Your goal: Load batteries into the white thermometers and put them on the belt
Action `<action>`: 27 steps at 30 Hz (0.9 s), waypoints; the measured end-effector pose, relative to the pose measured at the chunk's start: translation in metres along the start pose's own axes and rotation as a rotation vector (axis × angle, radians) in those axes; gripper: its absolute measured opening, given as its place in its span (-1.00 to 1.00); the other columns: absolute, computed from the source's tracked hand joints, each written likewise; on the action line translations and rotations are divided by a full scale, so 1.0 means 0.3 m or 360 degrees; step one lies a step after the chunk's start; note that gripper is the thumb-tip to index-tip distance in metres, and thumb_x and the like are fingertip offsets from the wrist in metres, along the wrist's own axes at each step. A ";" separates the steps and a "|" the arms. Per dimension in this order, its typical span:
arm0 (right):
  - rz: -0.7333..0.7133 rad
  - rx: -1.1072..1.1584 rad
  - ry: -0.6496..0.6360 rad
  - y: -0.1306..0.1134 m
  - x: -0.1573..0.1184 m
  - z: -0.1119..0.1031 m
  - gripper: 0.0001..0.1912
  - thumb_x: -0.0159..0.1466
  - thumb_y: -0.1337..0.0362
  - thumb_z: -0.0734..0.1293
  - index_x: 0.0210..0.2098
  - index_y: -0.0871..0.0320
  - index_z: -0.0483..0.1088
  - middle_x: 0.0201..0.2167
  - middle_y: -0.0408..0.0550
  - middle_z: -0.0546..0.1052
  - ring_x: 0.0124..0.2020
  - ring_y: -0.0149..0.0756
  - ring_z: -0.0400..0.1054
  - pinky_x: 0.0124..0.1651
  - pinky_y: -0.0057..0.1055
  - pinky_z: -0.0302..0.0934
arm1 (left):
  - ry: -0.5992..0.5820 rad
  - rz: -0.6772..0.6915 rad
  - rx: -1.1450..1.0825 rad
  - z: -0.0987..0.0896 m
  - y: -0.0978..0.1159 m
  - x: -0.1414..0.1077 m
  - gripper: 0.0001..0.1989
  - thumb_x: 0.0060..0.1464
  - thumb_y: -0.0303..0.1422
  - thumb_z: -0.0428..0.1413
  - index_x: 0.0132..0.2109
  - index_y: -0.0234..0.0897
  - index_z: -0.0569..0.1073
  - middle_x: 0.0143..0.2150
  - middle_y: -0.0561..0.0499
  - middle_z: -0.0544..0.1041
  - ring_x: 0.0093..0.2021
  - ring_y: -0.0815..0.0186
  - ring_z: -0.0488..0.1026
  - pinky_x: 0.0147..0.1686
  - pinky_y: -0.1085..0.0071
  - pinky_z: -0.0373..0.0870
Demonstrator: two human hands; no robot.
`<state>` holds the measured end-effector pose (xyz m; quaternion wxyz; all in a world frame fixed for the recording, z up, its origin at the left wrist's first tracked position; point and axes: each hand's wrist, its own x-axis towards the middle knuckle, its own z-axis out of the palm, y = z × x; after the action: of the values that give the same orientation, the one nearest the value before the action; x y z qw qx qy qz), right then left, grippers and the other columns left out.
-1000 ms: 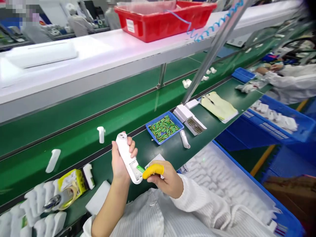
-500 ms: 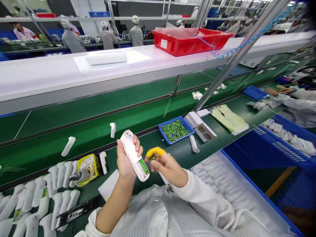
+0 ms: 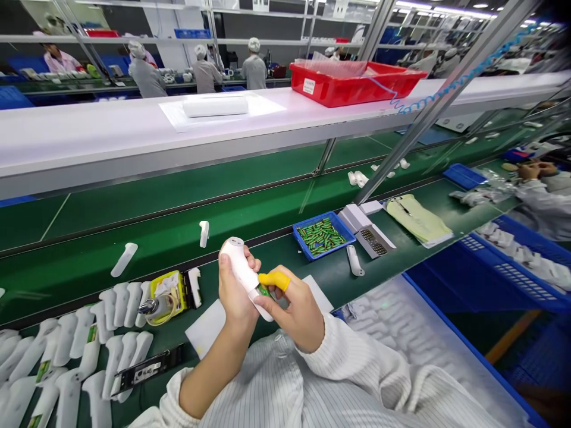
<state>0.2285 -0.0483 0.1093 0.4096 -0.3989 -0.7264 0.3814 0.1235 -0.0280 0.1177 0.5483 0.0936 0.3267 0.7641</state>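
My left hand [image 3: 236, 291] is wrapped round a white handheld device [image 3: 241, 264], its lower end tilted toward me. A green battery [image 3: 263, 290] shows in the open compartment at that end. My right hand [image 3: 294, 306], with a yellow cover [image 3: 275, 280] on one finger, is pinched at this compartment, finger and thumb on the green battery. Beyond my right hand, a blue tray [image 3: 312, 254] holds several green batteries [image 3: 323, 235]. Rows of white devices [image 3: 66, 339] lie at the left, some with green batteries showing.
A yellow box [image 3: 181, 291] with a metal-topped bottle [image 3: 149, 307] is left of my hands. A red bin [image 3: 352, 89] stands on the white shelf [image 3: 134, 134] ahead. At the right are a yellow cloth [image 3: 417, 217] and a co-worker's hands [image 3: 537, 170].
My right hand has moved left and down onto the device's battery compartment, where its finger and thumb now close. The camera view has shifted slightly.
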 end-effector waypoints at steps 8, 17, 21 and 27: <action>-0.0005 0.0177 0.0262 0.084 -0.011 -0.005 -0.75 0.26 0.26 0.30 -0.07 0.15 0.41 -0.07 0.08 0.48 -0.09 -0.20 0.39 -0.05 -0.23 0.30 | 0.0064 0.0117 0.0162 -0.012 -0.030 0.044 -0.72 0.16 -0.15 0.05 -0.10 -0.24 0.34 -0.27 0.02 0.43 -0.30 0.41 0.43 -0.24 0.47 0.40; 0.0599 0.1407 0.0084 0.122 0.028 -0.044 -0.62 0.16 0.04 0.39 -0.15 0.19 0.45 -0.47 -0.06 0.54 -0.56 -0.42 0.35 -0.48 -0.45 0.25 | -0.0715 -0.0057 0.0691 -0.033 0.004 0.051 -0.47 0.11 -0.26 0.11 0.19 -0.25 0.20 -0.08 -0.17 0.50 -0.09 0.12 0.48 -0.63 0.52 0.37; 0.0693 0.1528 -0.0005 0.127 0.029 -0.042 -0.61 0.18 0.02 0.36 -0.16 0.20 0.43 -0.42 -0.02 0.54 -0.51 -0.38 0.38 -0.53 -0.48 0.22 | -0.0754 -0.0211 0.0742 -0.051 0.001 0.090 -0.52 -0.04 -0.18 0.24 0.00 -0.30 0.42 -0.12 -0.17 0.54 -0.14 0.13 0.50 -0.46 0.45 0.45; 0.0630 0.1251 -0.0200 0.143 0.040 -0.056 -0.57 0.27 -0.09 0.20 -0.23 0.20 0.31 -0.53 -0.11 0.46 -0.61 -0.43 0.31 -0.64 -0.55 0.08 | -0.0907 -0.0187 0.0653 -0.081 -0.024 0.159 -0.52 -0.24 -0.07 0.32 -0.22 -0.30 0.52 -0.24 -0.09 0.53 -0.12 0.14 0.47 0.04 0.17 0.37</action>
<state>0.2509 -0.0170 0.0813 0.4043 -0.3204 -0.4593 0.7231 0.0989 0.0066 0.0845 0.6303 0.3922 0.3121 0.5929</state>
